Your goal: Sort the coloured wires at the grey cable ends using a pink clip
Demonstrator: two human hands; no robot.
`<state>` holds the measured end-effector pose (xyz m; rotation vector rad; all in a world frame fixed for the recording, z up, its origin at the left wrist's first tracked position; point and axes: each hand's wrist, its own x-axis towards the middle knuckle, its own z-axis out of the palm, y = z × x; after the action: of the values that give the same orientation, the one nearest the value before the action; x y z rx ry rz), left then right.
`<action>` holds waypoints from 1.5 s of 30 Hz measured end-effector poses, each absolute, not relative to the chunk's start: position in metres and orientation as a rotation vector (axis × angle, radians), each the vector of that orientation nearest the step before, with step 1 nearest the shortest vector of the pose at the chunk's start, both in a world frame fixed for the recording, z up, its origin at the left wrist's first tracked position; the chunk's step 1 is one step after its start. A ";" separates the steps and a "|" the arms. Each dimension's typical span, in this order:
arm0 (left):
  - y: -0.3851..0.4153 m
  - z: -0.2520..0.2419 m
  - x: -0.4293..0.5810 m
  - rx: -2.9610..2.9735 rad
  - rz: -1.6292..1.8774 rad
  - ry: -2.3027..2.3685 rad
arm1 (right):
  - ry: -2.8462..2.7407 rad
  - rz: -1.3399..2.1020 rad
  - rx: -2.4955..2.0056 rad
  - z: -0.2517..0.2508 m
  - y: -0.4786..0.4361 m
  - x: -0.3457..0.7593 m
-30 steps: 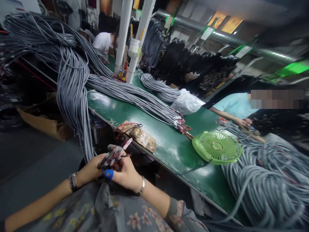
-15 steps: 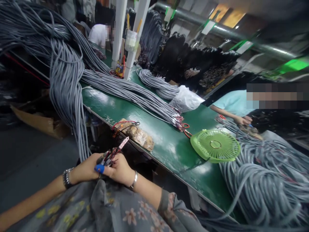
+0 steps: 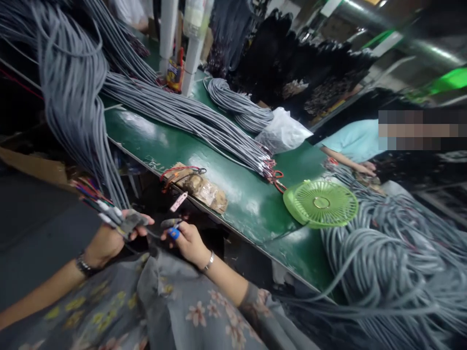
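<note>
My left hand [image 3: 113, 238] is closed around the ends of several grey cables [image 3: 108, 212], with thin coloured wires [image 3: 89, 192] fanning out to the left. Something grey, perhaps a finger cover, wraps its fingers. My right hand [image 3: 189, 243] sits a little to the right, thumb and fingers pinched together; blue tape or a cover [image 3: 174, 234] is on the thumb. What it pinches is blurred. A thin dark strand [image 3: 155, 236] runs between the two hands. Beyond the right hand, a small pink-white strip [image 3: 178, 201] hangs by the table edge.
A green table [image 3: 146, 138] bears long grey cable bundles [image 3: 189, 116], a plastic bag [image 3: 284, 129], red-handled scissors [image 3: 278, 177], a taped brown block [image 3: 207, 189] and a green fan [image 3: 321, 204]. Coiled cables [image 3: 394, 253] lie at right, near a co-worker in light blue [image 3: 352, 138].
My hands have come apart: the left moved left with the cable ends, the right slightly right. Coloured wires now show left of the left hand. The view has tilted downward.
</note>
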<state>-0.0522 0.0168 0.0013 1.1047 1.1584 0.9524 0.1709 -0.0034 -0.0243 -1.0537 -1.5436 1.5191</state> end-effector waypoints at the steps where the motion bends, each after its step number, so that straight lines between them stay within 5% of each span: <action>1: 0.020 0.003 -0.051 1.044 0.984 1.136 | -1.504 1.604 -1.035 -0.027 -0.002 0.169; 10: 0.026 0.017 -0.014 0.969 0.858 1.115 | -1.117 1.962 -0.952 -0.031 0.012 0.149; 18: 0.021 0.009 -0.005 1.043 0.886 1.270 | -1.137 1.959 -1.087 -0.038 0.009 0.141; 24: 0.024 0.013 -0.016 1.057 0.949 1.369 | -1.299 1.530 -1.288 -0.027 0.007 0.166; 37: 0.018 0.010 -0.020 1.331 0.633 1.271 | -0.833 1.872 -1.069 -0.028 0.021 0.147; 45: 0.017 0.010 -0.016 1.095 0.825 1.384 | -0.887 1.816 -1.072 -0.021 0.017 0.156</action>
<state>-0.0157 0.0175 0.0096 1.0946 1.3844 0.8250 0.1557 0.0174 -0.0210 -1.0716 -0.8870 1.8161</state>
